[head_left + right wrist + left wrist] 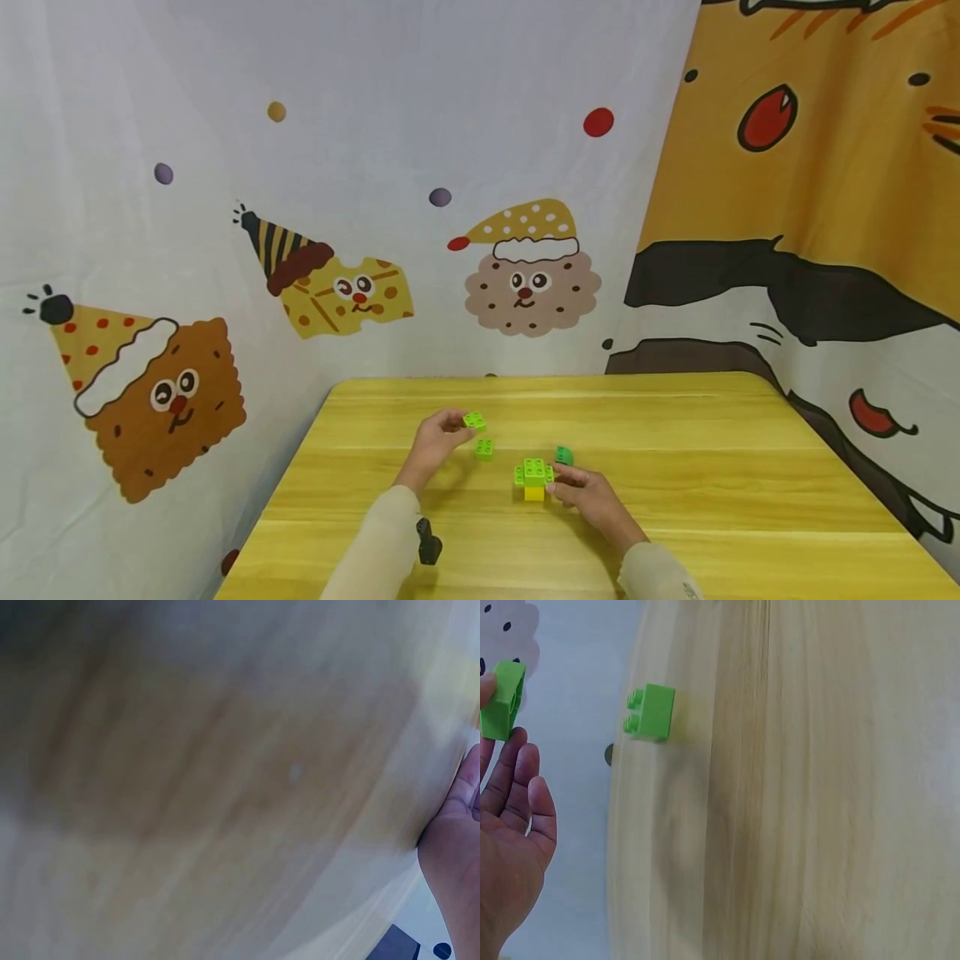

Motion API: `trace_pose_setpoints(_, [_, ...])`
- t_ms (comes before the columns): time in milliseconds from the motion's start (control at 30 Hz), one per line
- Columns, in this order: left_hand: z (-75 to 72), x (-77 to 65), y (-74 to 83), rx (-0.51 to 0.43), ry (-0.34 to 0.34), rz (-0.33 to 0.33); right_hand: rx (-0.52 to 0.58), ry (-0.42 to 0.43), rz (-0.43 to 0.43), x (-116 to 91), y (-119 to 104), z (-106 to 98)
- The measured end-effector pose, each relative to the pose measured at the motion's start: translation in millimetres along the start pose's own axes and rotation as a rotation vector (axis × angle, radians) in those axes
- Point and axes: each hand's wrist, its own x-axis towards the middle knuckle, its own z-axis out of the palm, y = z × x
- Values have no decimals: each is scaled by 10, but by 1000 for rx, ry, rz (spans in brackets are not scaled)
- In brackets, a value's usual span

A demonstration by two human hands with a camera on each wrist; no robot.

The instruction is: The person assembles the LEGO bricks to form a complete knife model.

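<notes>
A white cloth backdrop (487, 67) fills the far side, printed with a square cracker (172, 408), a cheese wedge (345, 296) and a round cookie (532, 292), all in hats; a big orange cartoon figure (817, 192) covers its right part. Below it stands a wood-grain worktop (712, 467).

Two arms in cream sleeves (375, 542) reach over the worktop from the near edge. The left hand (437, 446) is toward the far side, its grip clamped on a lime-green toy brick, the thumb and a finger pinching it clear of the surface. The right hand (596, 500) is nearer, its thumb and fingertips clamped on the right side of a brick assembly; the right wrist view shows only part of this hand, at its edge.

A black device (428, 542) sits at the left wrist. The brick assembly (534, 473) stands near the middle of the worktop, lime-green above and yellow below. Smaller still are the pinched lime-green toy brick (474, 421), a loose lime-green brick (484, 450) just below it, and a dark green brick (564, 456) behind the right fingertips.
</notes>
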Motion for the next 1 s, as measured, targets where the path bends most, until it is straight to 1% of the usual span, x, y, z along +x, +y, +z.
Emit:
trace_pose_setpoints(267, [79,4,83,25,-29,9,3,-2,-12,-9,-14,-6])
trace_pose_setpoints(467, [147,3,169,41,-52,29,-3,14,3,-13,-18,6])
trace_pose_setpoints(600, [197,4,221,47,-64,28,3,18,6,-9,-13,9])
trace_pose_setpoints(733, [251,23,245,60,-78,30,12,20,8,2,-4,5])
trace_pose_setpoints(867, [297,28,257,68,-99,57,20,17,4,3,-10,1])
trace_pose_setpoints(1000, [337,14,276,72,-119,68,17,22,5,-1,-12,5])
